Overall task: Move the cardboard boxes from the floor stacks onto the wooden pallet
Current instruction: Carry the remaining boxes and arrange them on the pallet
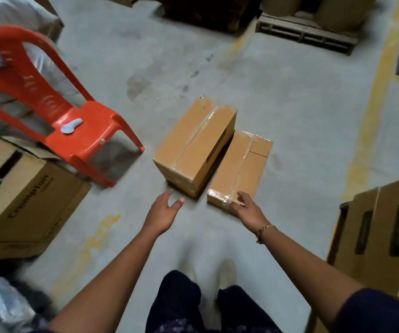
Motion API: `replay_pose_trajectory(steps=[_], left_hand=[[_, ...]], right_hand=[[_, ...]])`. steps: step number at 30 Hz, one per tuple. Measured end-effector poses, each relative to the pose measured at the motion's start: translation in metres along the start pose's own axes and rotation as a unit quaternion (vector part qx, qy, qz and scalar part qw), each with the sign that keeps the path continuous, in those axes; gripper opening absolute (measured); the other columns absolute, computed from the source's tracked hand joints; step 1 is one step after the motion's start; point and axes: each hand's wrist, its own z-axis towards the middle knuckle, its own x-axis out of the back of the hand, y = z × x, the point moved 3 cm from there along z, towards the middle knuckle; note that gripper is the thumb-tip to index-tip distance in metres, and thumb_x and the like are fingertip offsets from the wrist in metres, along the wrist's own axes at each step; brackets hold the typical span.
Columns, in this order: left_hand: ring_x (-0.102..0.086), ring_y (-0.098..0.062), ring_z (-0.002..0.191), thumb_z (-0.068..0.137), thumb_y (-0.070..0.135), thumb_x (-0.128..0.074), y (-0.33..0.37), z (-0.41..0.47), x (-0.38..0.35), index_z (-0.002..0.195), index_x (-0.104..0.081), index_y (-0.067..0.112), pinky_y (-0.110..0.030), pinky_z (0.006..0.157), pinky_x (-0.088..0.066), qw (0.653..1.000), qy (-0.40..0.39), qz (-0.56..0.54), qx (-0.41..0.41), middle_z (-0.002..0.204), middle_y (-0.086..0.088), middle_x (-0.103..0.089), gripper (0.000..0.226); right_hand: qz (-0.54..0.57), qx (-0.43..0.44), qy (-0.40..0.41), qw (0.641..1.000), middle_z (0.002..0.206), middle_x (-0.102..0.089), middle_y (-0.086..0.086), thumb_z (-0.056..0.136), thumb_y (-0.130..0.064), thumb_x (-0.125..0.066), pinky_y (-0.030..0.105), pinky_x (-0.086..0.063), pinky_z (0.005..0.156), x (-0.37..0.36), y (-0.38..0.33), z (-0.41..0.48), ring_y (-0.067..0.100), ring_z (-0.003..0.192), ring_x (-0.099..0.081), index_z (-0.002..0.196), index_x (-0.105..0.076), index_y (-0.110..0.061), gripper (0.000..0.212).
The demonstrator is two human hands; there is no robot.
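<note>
Lifting looks unstarted at twelve o'clock: left hand point(162, 212) spread near tall box point(194, 145), right hand point(246, 207) spread, touching low box point(239, 169).

- Taller brown cardboard box point(194, 145), clear tape along its top seam, stands on the grey floor point(301, 131).
- Lower brown cardboard box point(240, 164), also taped, lies flat, touching the taller one's right side.
- Wooden slatted pallet point(306, 34) lies well apart, beyond both.

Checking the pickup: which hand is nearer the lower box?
Right. The right hand touches the near end of the lower box; the left hand hovers open to its left, apart.
</note>
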Motion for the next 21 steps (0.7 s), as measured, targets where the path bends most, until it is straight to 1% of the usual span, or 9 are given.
replay_pose_trajectory(steps=[5, 8, 9, 11, 14, 16, 17, 19, 21], left_hand=[[-0.031, -0.023, 0.150, 0.100, 0.055, -0.053, 0.000, 0.106, 0.025, 0.158, -0.035, 0.021, -0.039, 0.119, -0.026, 1.000, -0.017, 0.021, -0.003, 0.162, -0.003, -0.035, 0.069], [-0.034, -0.024, 0.148, 0.100, 0.054, -0.053, -0.004, 0.187, 0.039, 0.156, -0.037, 0.019, -0.037, 0.116, -0.028, 0.998, -0.027, 0.049, -0.013, 0.161, -0.005, -0.038, 0.068], [-0.036, -0.024, 0.146, 0.100, 0.053, -0.053, -0.007, 0.217, 0.043, 0.156, -0.039, 0.018, -0.036, 0.115, -0.029, 0.998, -0.030, 0.057, -0.014, 0.160, -0.005, -0.038, 0.067], [-0.042, -0.026, 0.142, 0.100, 0.053, -0.054, -0.014, 0.284, 0.047, 0.154, -0.041, 0.017, -0.038, 0.115, -0.031, 0.997, -0.032, 0.074, -0.020, 0.160, -0.006, -0.039, 0.066], [-0.039, -0.029, 0.143, 0.098, 0.057, -0.055, -0.032, 0.380, 0.044, 0.153, -0.043, 0.017, -0.045, 0.118, -0.032, 0.993, -0.035, 0.109, -0.026, 0.159, -0.006, -0.041, 0.068], [-0.037, -0.028, 0.145, 0.097, 0.058, -0.056, -0.047, 0.437, 0.038, 0.153, -0.041, 0.017, -0.046, 0.118, -0.031, 0.992, -0.041, 0.122, -0.018, 0.159, -0.005, -0.040, 0.071], [-0.035, -0.028, 0.146, 0.096, 0.061, -0.056, -0.056, 0.466, 0.034, 0.155, -0.038, 0.018, -0.047, 0.118, -0.030, 0.991, -0.045, 0.126, -0.012, 0.160, -0.005, -0.038, 0.076], [-0.032, -0.028, 0.149, 0.087, 0.074, -0.057, -0.076, 0.518, 0.025, 0.159, -0.029, 0.018, -0.050, 0.119, -0.029, 0.990, -0.062, 0.129, 0.000, 0.163, -0.004, -0.034, 0.095], [-0.037, -0.028, 0.148, 0.077, 0.084, -0.058, -0.095, 0.557, 0.015, 0.160, -0.023, 0.020, -0.050, 0.117, -0.033, 0.991, -0.081, 0.101, 0.019, 0.163, -0.004, -0.036, 0.110]], right_hand=[[0.038, -0.044, -0.005, 0.998, 0.156, -0.043, 0.000, 0.094, -0.055, -0.064, 0.033, -0.038, 0.108, -0.025, -0.031, 0.095, 0.021, 0.137, -0.046, 0.156, -0.033, -0.026, 0.075], [0.067, -0.071, 0.009, 0.995, 0.158, -0.040, 0.002, 0.095, -0.051, -0.064, 0.030, -0.039, 0.102, -0.046, -0.042, 0.165, 0.020, 0.131, -0.049, 0.158, -0.030, -0.022, 0.077], [0.075, -0.080, 0.014, 0.994, 0.159, -0.039, 0.003, 0.095, -0.051, -0.064, 0.030, -0.039, 0.101, -0.055, -0.045, 0.188, 0.021, 0.134, -0.048, 0.158, -0.029, -0.021, 0.079], [0.087, -0.090, 0.028, 0.992, 0.160, -0.038, 0.005, 0.094, -0.053, -0.064, 0.029, -0.037, 0.103, -0.072, -0.048, 0.242, 0.024, 0.141, -0.044, 0.159, -0.028, -0.020, 0.081], [0.115, -0.117, 0.053, 0.985, 0.161, -0.036, 0.007, 0.094, -0.053, -0.065, 0.030, -0.034, 0.105, -0.101, -0.039, 0.321, 0.026, 0.145, -0.040, 0.159, -0.026, -0.017, 0.084], [0.142, -0.134, 0.076, 0.978, 0.162, -0.035, 0.007, 0.091, -0.056, -0.068, 0.033, -0.034, 0.111, -0.120, -0.031, 0.367, 0.027, 0.145, -0.040, 0.159, -0.027, -0.017, 0.089], [0.159, -0.141, 0.086, 0.973, 0.162, -0.036, 0.006, 0.088, -0.059, -0.069, 0.035, -0.035, 0.112, -0.130, -0.026, 0.389, 0.027, 0.144, -0.040, 0.159, -0.027, -0.017, 0.092], [0.193, -0.163, 0.096, 0.963, 0.160, -0.039, 0.004, 0.078, -0.070, -0.071, 0.038, -0.038, 0.113, -0.149, -0.010, 0.429, 0.027, 0.141, -0.044, 0.157, -0.029, -0.018, 0.104], [0.233, -0.180, 0.107, 0.950, 0.156, -0.045, 0.004, 0.067, -0.075, -0.074, 0.043, -0.042, 0.113, -0.166, 0.008, 0.458, 0.027, 0.137, -0.049, 0.155, -0.032, -0.021, 0.112]])
